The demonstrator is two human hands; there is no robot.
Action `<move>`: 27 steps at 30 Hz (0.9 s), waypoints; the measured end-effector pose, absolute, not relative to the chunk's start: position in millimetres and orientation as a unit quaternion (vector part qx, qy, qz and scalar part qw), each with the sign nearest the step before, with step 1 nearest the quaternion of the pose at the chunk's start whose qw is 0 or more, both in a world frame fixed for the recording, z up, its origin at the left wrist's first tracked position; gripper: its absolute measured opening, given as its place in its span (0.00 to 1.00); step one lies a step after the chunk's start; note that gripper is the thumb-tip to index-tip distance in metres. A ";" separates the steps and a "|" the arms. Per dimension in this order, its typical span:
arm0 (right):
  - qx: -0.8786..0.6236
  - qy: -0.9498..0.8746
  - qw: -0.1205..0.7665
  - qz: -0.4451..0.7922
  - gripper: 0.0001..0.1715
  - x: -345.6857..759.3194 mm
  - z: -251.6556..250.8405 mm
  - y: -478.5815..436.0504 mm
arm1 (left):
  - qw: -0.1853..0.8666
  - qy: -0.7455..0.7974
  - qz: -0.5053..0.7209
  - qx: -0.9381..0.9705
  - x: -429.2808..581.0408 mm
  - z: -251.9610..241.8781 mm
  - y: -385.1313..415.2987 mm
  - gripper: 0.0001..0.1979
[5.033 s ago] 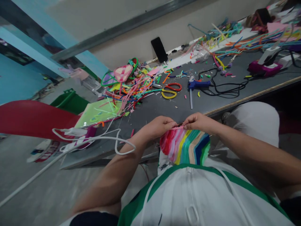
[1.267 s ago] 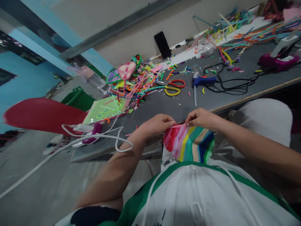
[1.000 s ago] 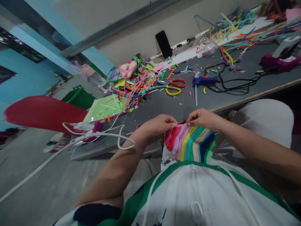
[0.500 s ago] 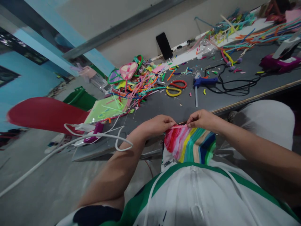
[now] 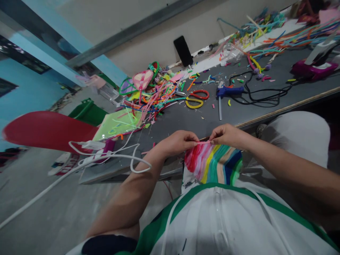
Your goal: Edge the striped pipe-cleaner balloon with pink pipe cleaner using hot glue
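Between both hands runs a short pink pipe cleaner (image 5: 204, 142), held level above my lap. My left hand (image 5: 183, 141) pinches its left end between thumb and fingers. At its right end, the fingertips of my right hand (image 5: 221, 135) are closed on it. Just below lies a rainbow-striped piece (image 5: 214, 163) made of rows of pipe cleaners, red and pink through yellow and teal to blue and green. It rests on my lap, close under the fingers; whether the pink strip touches it I cannot tell.
On the grey table (image 5: 183, 124) lie scissors (image 5: 195, 102) with red and yellow handles, a blue glue gun (image 5: 230, 91) with a black cord, and a heap of pipe cleaners (image 5: 156, 94). A phone (image 5: 183, 51) leans at the wall. A white cable (image 5: 106, 157) crosses near my left forearm.
The view has shifted slightly. Both hands stay at the pink pipe cleaner, with the left fingers a little nearer the right ones.
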State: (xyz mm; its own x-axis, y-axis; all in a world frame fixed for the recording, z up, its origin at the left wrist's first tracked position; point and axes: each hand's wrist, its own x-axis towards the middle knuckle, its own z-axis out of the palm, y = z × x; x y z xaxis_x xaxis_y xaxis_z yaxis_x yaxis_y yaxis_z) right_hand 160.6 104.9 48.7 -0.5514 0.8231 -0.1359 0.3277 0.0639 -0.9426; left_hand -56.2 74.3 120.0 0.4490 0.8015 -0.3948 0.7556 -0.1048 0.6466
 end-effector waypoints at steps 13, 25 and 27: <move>-0.411 -0.709 0.225 0.527 0.09 159.9 50.3 104.0 | 0.408 0.586 0.093 0.693 -45.4 104.8 67.6 0.18; -0.390 -0.620 0.237 0.638 0.13 163.9 63.8 97.6 | 0.422 0.592 0.102 0.678 -44.5 110.5 67.2 0.17; -0.380 -0.622 0.229 0.645 0.13 164.8 62.3 98.7 | 0.409 0.593 0.096 0.687 -44.5 110.2 66.9 0.17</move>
